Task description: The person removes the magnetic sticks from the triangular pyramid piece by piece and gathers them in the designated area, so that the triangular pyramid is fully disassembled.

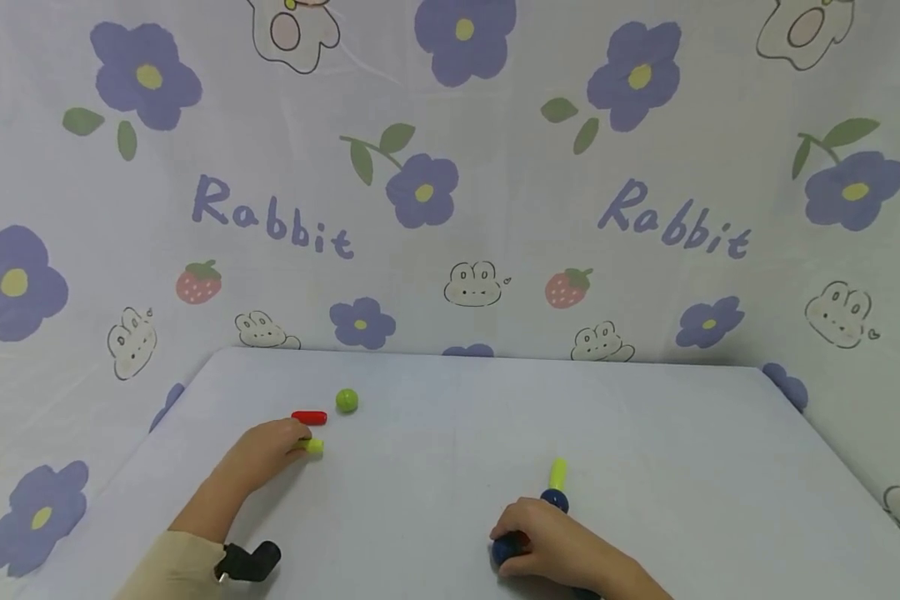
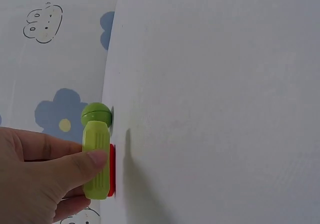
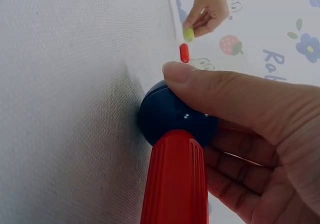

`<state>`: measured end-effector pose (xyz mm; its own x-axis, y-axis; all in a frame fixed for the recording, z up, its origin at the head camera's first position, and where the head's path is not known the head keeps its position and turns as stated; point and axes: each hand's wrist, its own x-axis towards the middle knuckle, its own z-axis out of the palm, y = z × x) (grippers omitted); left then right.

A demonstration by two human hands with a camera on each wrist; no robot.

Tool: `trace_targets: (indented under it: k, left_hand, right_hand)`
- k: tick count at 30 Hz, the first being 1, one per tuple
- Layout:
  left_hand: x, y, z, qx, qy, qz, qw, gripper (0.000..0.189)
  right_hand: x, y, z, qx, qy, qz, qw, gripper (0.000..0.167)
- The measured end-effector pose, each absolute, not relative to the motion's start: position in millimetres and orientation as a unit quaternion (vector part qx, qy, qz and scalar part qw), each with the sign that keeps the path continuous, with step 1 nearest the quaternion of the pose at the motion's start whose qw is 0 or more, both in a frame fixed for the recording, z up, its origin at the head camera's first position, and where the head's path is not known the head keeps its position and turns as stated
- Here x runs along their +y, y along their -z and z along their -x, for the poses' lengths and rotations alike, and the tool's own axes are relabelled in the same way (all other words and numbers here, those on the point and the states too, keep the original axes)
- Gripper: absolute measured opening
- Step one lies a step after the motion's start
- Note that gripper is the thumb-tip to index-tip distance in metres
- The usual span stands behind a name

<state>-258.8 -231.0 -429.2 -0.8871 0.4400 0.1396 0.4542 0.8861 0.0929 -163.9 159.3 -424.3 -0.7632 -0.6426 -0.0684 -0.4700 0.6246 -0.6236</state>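
My left hand (image 1: 264, 455) pinches a yellow-green ribbed rod (image 2: 96, 138) between thumb and fingers, at the left of the table. Close beyond it lie a short red rod (image 1: 310, 417) and a light green ball (image 1: 347, 401). At the front right, my right hand (image 1: 547, 542) grips a dark blue ball (image 3: 172, 111), thumb over it and fingers behind. A red ribbed rod (image 3: 175, 181) meets that ball. Just past the right hand, another blue ball (image 1: 555, 500) bears a yellow-green rod (image 1: 558, 473) pointing away. Part of the blue and red pieces is hidden under the right hand.
The white table (image 1: 435, 417) reaches back to a curtain (image 1: 495, 117) printed with flowers, rabbits and strawberries. A black device (image 1: 249, 562) sits at the left wrist by the beige sleeve (image 1: 176, 567). Something dark blue (image 1: 585, 593) shows below the right wrist at the bottom edge.
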Motion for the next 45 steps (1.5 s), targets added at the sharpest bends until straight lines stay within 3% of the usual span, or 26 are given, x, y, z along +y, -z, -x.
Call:
trace_targets:
  k: [18,36,45]
  left_hand:
    - [-233,427,282,-0.979,0.045,0.197,-0.014,0.013]
    - [-239,431,283,-0.978,0.029,0.206,0.011,0.017]
    - [-235,424,273,-0.974,0.05,0.213,0.057,0.029]
  right_hand:
    - [159,423,163,0.893,0.296,0.303,0.151,0.031]
    - [158,424,162,0.894,0.285,0.32,0.13,0.033]
    - [183,408,164,0.909,0.301,0.262,0.118,0.039]
